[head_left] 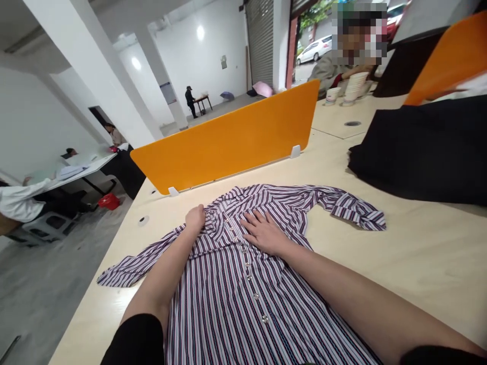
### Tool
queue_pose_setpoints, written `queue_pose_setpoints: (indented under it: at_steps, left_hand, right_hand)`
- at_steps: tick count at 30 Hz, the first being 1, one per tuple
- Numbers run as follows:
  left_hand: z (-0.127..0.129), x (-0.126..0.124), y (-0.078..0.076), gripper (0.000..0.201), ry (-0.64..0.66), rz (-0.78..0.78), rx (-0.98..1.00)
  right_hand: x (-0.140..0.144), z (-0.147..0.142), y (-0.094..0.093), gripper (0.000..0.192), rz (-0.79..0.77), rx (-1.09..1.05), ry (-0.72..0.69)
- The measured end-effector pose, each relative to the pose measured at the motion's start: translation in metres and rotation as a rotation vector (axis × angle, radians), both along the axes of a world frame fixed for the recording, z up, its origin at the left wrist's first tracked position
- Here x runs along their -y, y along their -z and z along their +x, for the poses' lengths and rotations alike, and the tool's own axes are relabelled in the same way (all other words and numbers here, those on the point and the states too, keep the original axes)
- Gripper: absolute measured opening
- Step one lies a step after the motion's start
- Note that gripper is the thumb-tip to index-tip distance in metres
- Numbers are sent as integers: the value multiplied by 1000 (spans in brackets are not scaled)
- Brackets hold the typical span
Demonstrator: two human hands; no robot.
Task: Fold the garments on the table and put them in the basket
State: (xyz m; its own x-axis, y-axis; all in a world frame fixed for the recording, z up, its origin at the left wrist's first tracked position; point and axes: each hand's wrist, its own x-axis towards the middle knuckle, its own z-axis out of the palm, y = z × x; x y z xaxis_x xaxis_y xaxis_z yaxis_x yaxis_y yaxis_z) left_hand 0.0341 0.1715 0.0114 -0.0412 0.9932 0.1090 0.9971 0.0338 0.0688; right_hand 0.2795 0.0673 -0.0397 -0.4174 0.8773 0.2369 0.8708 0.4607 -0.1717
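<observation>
Striped garment [216, 299] beneath right grip [264, 233].

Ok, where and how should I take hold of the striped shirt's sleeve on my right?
Probably by its free end, coming from the right, low over the table. The sleeve stretches out that way, and its end lies apart from the shirt's body and the right grip, spread flat on the front.

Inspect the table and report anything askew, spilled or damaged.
No spill or damage shows. The striped garment looks untidy, though: its chest is rumpled around the right hand, and the sleeve at picture right lies bent while the other sleeve runs straighter.
</observation>
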Motion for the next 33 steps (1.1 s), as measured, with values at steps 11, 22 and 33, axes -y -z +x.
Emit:
queue_pose_setpoints:
  at_steps: [11, 22, 33]
  left_hand:
    - [1, -89, -10, 35, -97, 208, 159]
    - [-11, -69, 16, 37, -58, 325, 271]
    - [-21, -25, 36, 39, 189, 86, 139]
  right_hand:
    - [-1, 2, -1, 51, -5, -61, -9]
    - [-1, 4, -1, 51, -24, -68, -12]
    - [1, 2, 9, 50, 7, -18, 12]
